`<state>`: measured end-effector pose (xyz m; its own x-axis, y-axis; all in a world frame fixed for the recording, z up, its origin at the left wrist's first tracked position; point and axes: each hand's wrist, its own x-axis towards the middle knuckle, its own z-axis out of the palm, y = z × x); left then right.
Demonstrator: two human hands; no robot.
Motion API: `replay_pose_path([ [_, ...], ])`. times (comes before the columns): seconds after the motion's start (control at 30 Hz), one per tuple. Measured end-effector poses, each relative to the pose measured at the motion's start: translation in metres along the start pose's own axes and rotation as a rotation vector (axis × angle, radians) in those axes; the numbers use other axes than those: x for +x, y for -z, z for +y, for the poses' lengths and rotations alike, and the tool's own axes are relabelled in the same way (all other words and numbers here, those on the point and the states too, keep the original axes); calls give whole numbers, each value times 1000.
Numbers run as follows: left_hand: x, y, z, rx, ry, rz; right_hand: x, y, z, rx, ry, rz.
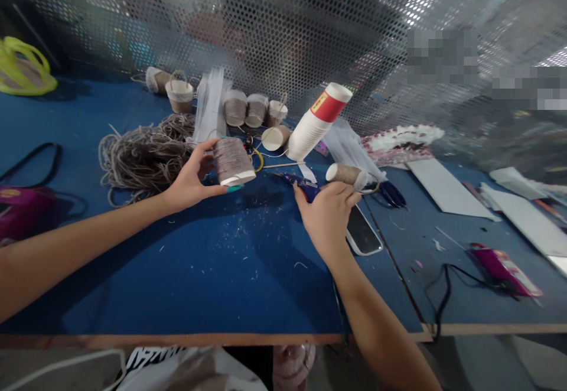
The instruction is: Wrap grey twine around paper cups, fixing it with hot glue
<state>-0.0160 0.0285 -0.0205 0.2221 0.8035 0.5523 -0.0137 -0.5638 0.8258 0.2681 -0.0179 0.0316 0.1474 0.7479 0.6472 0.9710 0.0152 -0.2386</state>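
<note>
My left hand [192, 178] grips a paper cup [233, 160] wound with grey-brown yarn, tilted above the blue table with its white rim facing down towards me. My right hand [328, 217] is closed around a dark blue glue gun [305, 188], whose nozzle points left towards the cup. Part of the gun is hidden by the fingers. Just beyond that hand lies a small wrapped cup [348, 174] on its side. A phone [363, 231] rests beside my right wrist. Left of the held cup is a heap of loose grey yarn [142, 157].
A leaning stack of white paper cups [312, 128] stands behind my hands, near several wrapped cups [234, 107] and yellow-handled scissors [257, 159]. A perforated metal screen [283, 31] closes off the back. At right are white boards [447, 187] and a magenta glue gun [502, 268].
</note>
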Motion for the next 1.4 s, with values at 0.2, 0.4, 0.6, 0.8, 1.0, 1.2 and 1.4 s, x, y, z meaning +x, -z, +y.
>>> replay_pose_path([
  [0.2,1,0,12,87,65,-7,-21,32,-38,825,462,-268],
  [0.4,0,-2,13,122,59,11,-31,43,-55,821,488,-533],
  [0.6,0,-1,12,96,58,0,-29,36,-51,850,370,-651],
  [0.8,0,-2,13,77,57,-14,-30,32,-49,980,273,-721],
  [1.0,-1,-3,11,40,60,-10,-28,29,-47,1016,224,-724],
  [1.2,-1,-2,11,-36,82,-25,-25,27,-47,1146,82,-698],
  [1.4,0,-3,10,-74,68,-31,-22,17,-43,1347,-112,-577],
])
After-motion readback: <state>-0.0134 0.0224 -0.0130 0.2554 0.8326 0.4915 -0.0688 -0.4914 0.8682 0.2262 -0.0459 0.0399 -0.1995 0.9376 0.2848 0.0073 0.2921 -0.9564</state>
